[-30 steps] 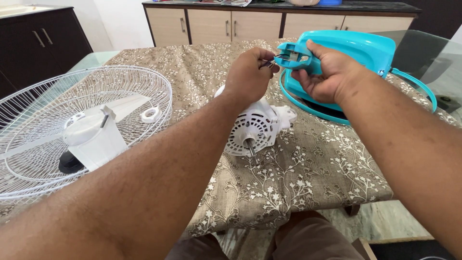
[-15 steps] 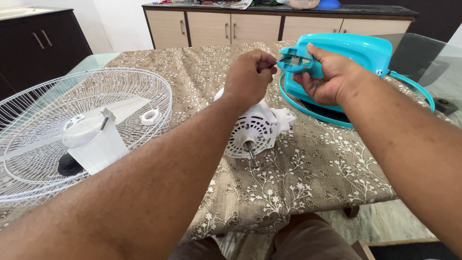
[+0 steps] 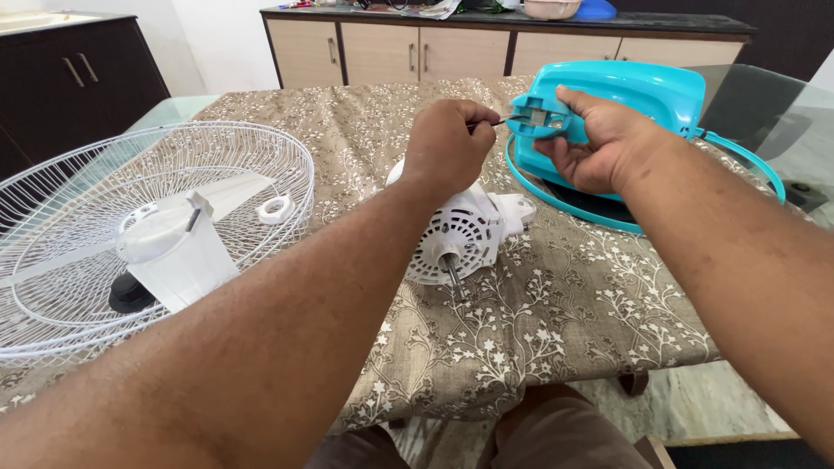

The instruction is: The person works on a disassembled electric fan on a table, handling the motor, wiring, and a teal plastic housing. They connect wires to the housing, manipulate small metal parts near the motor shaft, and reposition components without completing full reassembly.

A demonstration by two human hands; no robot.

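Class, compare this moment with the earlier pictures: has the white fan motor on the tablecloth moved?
No. The white fan motor lies in the same spot on the patterned tablecloth, just right of the wire fan guard, shaft pointing toward the table's near edge.

You see a bright, evenly daylit scene, soft shadows, sharp focus, with your forearms stretched by wide-angle distortion.

Home dining room — cloth-covered glass table, wooden sideboard (cluttered top), tiled floor
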